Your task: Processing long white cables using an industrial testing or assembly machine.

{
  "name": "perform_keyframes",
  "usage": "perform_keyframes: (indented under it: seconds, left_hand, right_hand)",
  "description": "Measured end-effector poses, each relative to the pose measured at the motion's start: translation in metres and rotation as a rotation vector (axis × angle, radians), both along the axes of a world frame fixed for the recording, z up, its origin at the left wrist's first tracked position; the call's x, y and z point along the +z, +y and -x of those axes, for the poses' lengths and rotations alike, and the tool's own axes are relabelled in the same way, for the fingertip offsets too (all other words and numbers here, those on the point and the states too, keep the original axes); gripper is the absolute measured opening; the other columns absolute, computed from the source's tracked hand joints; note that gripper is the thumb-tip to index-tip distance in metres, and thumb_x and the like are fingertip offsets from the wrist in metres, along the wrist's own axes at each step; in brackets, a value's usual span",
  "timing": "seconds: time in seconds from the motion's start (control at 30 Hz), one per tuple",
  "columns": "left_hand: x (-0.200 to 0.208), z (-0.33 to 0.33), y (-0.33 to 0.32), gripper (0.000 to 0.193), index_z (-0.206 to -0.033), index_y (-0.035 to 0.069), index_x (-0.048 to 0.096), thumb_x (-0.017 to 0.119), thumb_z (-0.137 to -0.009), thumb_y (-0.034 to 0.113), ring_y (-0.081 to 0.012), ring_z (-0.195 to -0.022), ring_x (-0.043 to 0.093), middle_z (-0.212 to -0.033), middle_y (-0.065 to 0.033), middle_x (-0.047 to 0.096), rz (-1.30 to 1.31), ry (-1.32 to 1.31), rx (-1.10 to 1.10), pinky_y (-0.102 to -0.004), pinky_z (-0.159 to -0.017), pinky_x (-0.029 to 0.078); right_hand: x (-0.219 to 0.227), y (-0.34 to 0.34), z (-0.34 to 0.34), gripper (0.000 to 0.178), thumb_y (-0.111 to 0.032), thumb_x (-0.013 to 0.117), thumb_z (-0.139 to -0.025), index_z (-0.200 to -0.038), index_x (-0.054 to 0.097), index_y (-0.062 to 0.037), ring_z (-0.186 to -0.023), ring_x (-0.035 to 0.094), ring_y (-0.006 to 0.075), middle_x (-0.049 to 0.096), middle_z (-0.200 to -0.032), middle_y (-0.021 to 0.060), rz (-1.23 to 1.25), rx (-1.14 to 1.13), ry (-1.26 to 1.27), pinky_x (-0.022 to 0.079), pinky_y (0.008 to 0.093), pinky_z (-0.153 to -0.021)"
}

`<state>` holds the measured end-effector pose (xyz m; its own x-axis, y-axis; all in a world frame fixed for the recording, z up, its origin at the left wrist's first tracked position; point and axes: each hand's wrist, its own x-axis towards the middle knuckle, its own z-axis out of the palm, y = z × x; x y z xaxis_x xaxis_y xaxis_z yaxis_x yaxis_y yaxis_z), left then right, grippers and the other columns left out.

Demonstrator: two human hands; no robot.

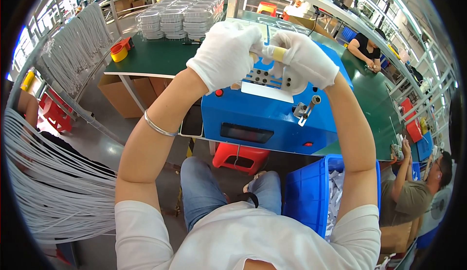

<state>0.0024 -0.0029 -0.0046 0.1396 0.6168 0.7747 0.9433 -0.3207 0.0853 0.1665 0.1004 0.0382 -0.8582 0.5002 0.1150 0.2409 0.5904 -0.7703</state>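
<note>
Both of my hands wear white gloves and come close together above a blue benchtop machine (272,119). My left hand (224,51) is closed, its fingertips pinched near the middle. Facing it, my right hand (307,58) is closed too, with a pale yellow band (279,54) around a finger. Whatever sits between the fingertips is too small and covered to make out. Just below the hands is a metal plate with holes and bolts (262,77), and a white flat piece (267,93) in front of it. A metal bracket with a knob (307,109) stands nearer my right forearm.
Stacked clear plastic trays (180,16) and a yellow tape roll (118,53) stand on the green table (146,55). A blue bin (304,197) holds white strips. White cables (63,182) hang at left. Two people work at right; a red stool (238,157) is under the machine.
</note>
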Motion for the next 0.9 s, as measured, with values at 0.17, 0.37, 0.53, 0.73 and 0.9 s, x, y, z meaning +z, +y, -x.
perform_keyframes:
  seconds: [0.17, 0.37, 0.53, 0.73, 0.9]
  left_hand:
    - [-0.006, -0.006, -0.009, 0.027, -0.097, 0.006, 0.062, 0.071, -0.072, 0.013, -0.0311, -0.080, 0.059, -0.087, -0.0117, 0.062, -0.371, -0.041, 0.044, -0.0387, -0.075, 0.046]
    - [-0.073, -0.028, -0.041, 0.035, -0.129, 0.003, 0.048, 0.040, -0.100, 0.021, -0.0042, -0.062, 0.050, -0.091, 0.0013, 0.059, -0.030, -1.030, -0.328, -0.0165, -0.051, 0.040]
    - [-0.068, -0.035, -0.043, 0.038, -0.132, 0.002, 0.043, 0.044, -0.098, 0.019, -0.0053, -0.061, 0.051, -0.090, -0.0028, 0.060, -0.052, -1.014, -0.353, -0.0194, -0.054, 0.044]
    - [-0.108, -0.067, -0.039, 0.032, -0.118, -0.009, 0.044, 0.046, -0.093, 0.011, -0.0375, -0.112, 0.054, -0.114, -0.0262, 0.054, 0.067, -2.109, -0.882, -0.0483, -0.100, 0.044]
    - [-0.111, -0.078, -0.022, 0.033, -0.118, -0.011, 0.043, 0.047, -0.087, 0.000, -0.0377, -0.116, 0.050, -0.118, -0.0255, 0.052, 0.033, -2.192, -1.068, -0.0489, -0.103, 0.040]
  right_hand:
    - [-0.010, 0.008, -0.006, 0.029, -0.031, 0.061, -0.088, -0.095, 0.060, -0.0029, -0.075, 0.063, 0.0127, 0.064, -0.087, 0.0083, -0.018, 0.012, 0.032, 0.051, 0.0287, -0.071]
    - [-0.024, 0.024, -0.034, 0.048, -0.044, 0.052, -0.091, -0.119, 0.058, -0.0048, -0.096, 0.059, 0.0155, 0.063, -0.103, 0.0092, 0.152, 0.267, 0.238, 0.047, 0.0315, -0.089]
    - [-0.018, 0.033, -0.035, 0.042, -0.037, 0.055, -0.091, -0.118, 0.060, -0.0051, -0.098, 0.057, 0.0127, 0.062, -0.106, 0.0069, 0.012, 0.320, 0.123, 0.045, 0.0282, -0.089]
    - [-0.009, 0.018, -0.030, 0.042, -0.024, 0.068, -0.084, -0.118, 0.058, -0.0018, -0.094, 0.056, 0.0116, 0.063, -0.105, 0.0066, -0.058, 0.187, 0.052, 0.046, 0.0251, -0.085]
    - [-0.013, 0.016, -0.026, 0.031, -0.019, 0.065, -0.084, -0.110, 0.061, -0.0029, -0.073, 0.056, 0.0134, 0.063, -0.083, 0.0081, -0.277, 0.134, 0.019, 0.048, 0.0270, -0.068]
